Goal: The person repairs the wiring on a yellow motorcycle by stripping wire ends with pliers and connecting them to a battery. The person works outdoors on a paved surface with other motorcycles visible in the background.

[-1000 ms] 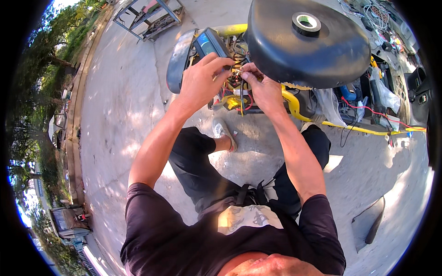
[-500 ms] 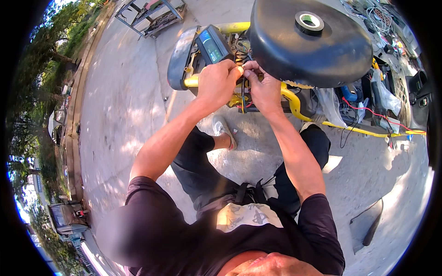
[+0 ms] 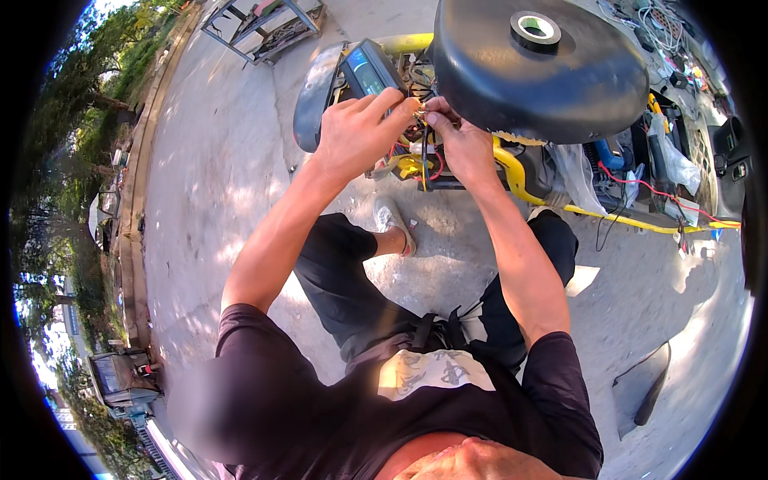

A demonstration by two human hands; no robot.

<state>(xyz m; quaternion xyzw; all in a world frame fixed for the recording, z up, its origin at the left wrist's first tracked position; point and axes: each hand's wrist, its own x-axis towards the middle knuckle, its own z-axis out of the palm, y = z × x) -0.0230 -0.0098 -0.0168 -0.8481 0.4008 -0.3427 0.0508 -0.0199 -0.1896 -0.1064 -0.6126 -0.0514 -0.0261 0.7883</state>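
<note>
Currently, your left hand [image 3: 358, 134] and right hand [image 3: 467, 150] both pinch a copper-coloured wire end [image 3: 419, 114], at two o'clock from the left and ten from the right; neither is clearly nearer. Its axis is indistinct: fingertips mask the contact. The black seat [image 3: 532, 92], at two o'clock, covers part of the yellow frame [image 3: 512, 172].

Left hand [image 3: 356, 134] beside right hand [image 3: 466, 148], both apparently pinching.

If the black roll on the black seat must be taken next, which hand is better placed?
Probably the right hand: it is beside the black seat, closer to the roll. The left hand lies farther left. Both are at the wiring.
</note>
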